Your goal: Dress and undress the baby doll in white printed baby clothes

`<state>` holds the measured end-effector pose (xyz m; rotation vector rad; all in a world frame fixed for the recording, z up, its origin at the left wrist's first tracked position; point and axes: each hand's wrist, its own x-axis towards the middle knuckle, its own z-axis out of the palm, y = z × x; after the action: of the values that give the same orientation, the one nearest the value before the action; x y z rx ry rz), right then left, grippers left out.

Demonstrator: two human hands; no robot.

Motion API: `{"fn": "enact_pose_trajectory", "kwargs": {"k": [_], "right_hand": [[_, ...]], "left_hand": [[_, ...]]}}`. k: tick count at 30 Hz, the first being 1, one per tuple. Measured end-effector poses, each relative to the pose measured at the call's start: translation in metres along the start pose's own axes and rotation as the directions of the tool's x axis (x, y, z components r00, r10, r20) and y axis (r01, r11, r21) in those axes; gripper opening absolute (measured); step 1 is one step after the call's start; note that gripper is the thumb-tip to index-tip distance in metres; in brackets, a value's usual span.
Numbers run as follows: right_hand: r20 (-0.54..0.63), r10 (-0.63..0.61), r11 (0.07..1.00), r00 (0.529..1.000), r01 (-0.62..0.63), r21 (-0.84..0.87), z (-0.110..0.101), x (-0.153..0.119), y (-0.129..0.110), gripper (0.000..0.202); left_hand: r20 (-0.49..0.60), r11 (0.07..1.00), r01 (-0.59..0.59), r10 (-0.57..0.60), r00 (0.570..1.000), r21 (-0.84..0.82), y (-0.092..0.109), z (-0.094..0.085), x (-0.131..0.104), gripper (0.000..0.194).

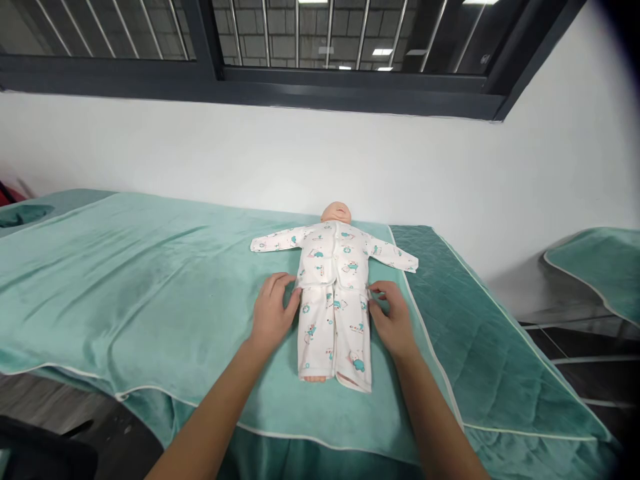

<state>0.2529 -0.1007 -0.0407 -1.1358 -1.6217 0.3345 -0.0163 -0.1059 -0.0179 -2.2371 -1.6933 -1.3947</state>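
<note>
A baby doll [337, 213] lies on its back, dressed in a white printed baby shirt [325, 257] and matching baby pants [316, 333]. The shirt's sleeves are spread out to both sides, and its hem overlaps the top of the pants. At the doll's left-hand side in view, my left hand [273, 310] is closed with its fingertips at the shirt's lower edge. Opposite it, my right hand [393, 317] has its fingers bent in a pinch at the other lower edge of the shirt. A bit of the doll's foot shows at one pants opening.
Under the doll a light green sheet [165, 293] with pale piping covers the bed. A darker quilted cover [470, 333] shows on the right. Behind stands a white wall [225, 153] below a barred window [320, 87]. Another green-covered surface [600, 267] is at the far right.
</note>
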Motion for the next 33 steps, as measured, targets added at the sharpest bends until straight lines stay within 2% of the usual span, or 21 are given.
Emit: {"fn": "enact_pose_trajectory", "kwargs": {"k": [2,6,11,14,19,21,24,28,31,33], "right_hand": [[0.022,-0.029,1.0,0.999,0.028,0.011,0.0,0.0,-0.001,0.021],[0.031,-0.027,0.999,0.999,0.026,0.038,0.0,0.001,-0.004,0.018],[0.043,-0.014,0.998,0.999,0.011,0.069,0.0,0.001,-0.006,0.017],[0.051,-0.002,0.996,0.999,-0.002,0.091,0.001,0.001,-0.006,0.017],[0.059,0.023,0.992,0.998,-0.03,0.121,0.0,0.001,-0.007,0.016],[0.058,0.037,0.99,0.998,-0.045,0.132,0.0,0.001,-0.007,0.016],[0.051,0.057,0.988,0.997,-0.064,0.14,-0.001,0.001,-0.007,0.015],[0.04,0.083,0.988,0.996,-0.087,0.129,-0.001,0.002,-0.007,0.013],[0.066,0.137,0.981,0.988,-0.144,0.13,-0.002,0.002,-0.009,0.014],[0.063,0.169,0.975,0.984,-0.176,0.133,-0.002,0.002,-0.011,0.015]], "left_hand": [[0.01,0.998,-0.026,0.027,1.0,-0.053,0.005,0.0,0.004,0.022],[0.113,0.99,-0.098,0.109,0.988,-0.097,0.022,0.004,0.017,0.022],[0.307,0.982,-0.182,0.191,0.932,-0.059,0.047,0.006,0.034,0.03],[0.37,0.988,-0.157,0.149,0.917,-0.008,0.062,0.01,0.04,0.037],[0.296,0.996,0.06,-0.076,0.952,0.062,0.076,0.026,0.048,0.029],[0.268,0.979,0.202,-0.192,0.944,-0.009,0.077,0.03,0.049,0.026],[0.258,0.898,0.376,-0.317,0.913,-0.23,0.072,0.032,0.047,0.023],[0.195,0.808,0.418,-0.371,0.908,-0.415,0.063,0.034,0.038,0.005],[0.142,0.805,0.386,-0.362,0.921,-0.45,0.059,0.037,0.034,0.028],[0.109,0.803,0.363,-0.355,0.928,-0.473,0.059,0.037,0.033,0.035]]}}
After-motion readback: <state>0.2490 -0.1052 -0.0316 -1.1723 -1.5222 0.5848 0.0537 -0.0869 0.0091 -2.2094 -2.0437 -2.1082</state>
